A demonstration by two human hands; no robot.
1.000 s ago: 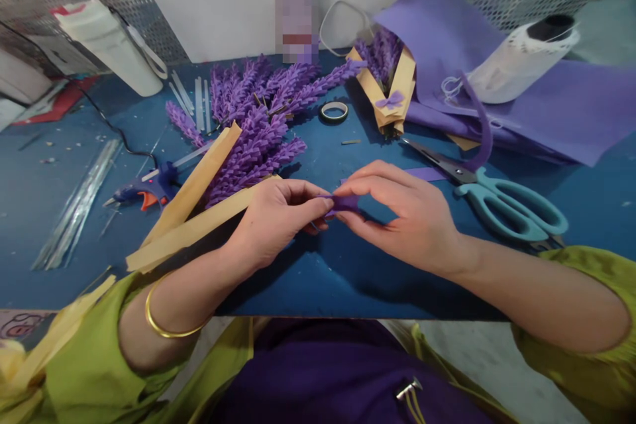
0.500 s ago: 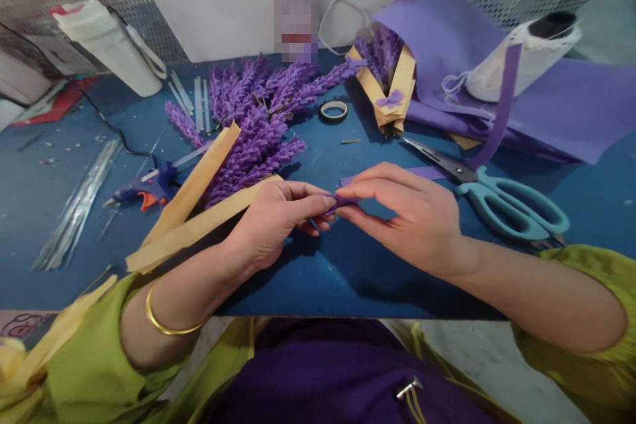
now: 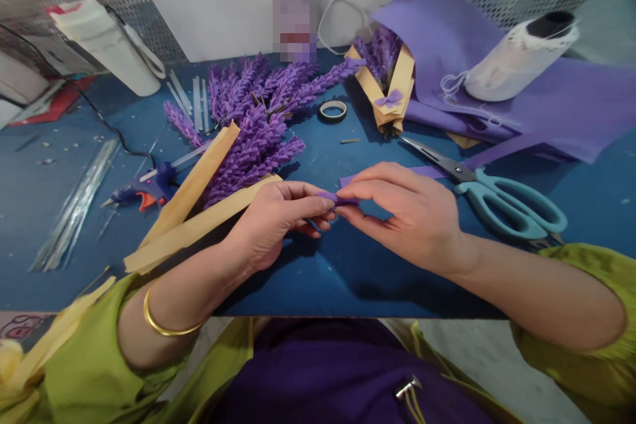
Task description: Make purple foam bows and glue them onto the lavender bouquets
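Observation:
My left hand [image 3: 278, 218] and my right hand [image 3: 410, 215] meet over the front middle of the table. Both pinch a small piece of purple paper [image 3: 344, 201] between thumb and fingertips, one hand at each end; its exact shape is mostly hidden by the fingers. Just behind the right hand lies a flat purple strip [image 3: 427, 172], partly covered by that hand. Scissors [image 3: 514, 205] with turquoise handles rest to the right, blades lying across the strip. Left of the hands, a tan paper strip [image 3: 199, 225] runs beneath the left hand.
Purple lavender stems [image 3: 253, 126] are heaped at the back left, near a blue glue gun [image 3: 149, 185] and clear glue sticks [image 3: 77, 205]. Behind are a tape roll [image 3: 332, 110], a small wrapped bouquet [image 3: 392, 96], purple sheets [image 3: 447, 40], a thread cone [image 3: 517, 59] and a white bottle [image 3: 109, 46].
The raised end of the purple strip at the right has dropped down flat beside the scissors and purple sheet. The fingers have shifted slightly on the small purple piece.

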